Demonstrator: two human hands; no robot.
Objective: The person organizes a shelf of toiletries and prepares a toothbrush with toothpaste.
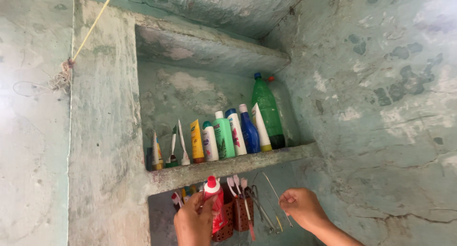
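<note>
**A:** so what's each hand actually got?

**B:** The left hand (193, 222) is wrapped tight around a red and white bottle with a red cap (214, 201), fingers closed on its body, holding it upright just below the shelf ledge (228, 166). The right hand (302, 207) is pinched shut on a thin metal wire thing (275, 192) that runs up and left from the fingertips. Can't tell exactly what it is, too skinny.

**A:** and right around them?

**B:** Between the two hands there's a reddish-brown perforated holder (238, 216) fixed to the wall, with toothbrushes (236, 183) sticking up out of it and some metal tools (259, 208) hanging beside it. The bottle sits just left of, and partly in front of, that holder.

**A:** further out?

**B:** Above is a niche in the green, peeling wall with a row of toiletries: squeezed tubes (183, 146) at the left, a yellow tube (196, 141), a green bottle (223, 136), a blue bottle (250, 132), and a tall green plastic bottle (267, 113) at the right end. Far upper left, a yellow rope (93, 27) is tied off at the wall.
</note>
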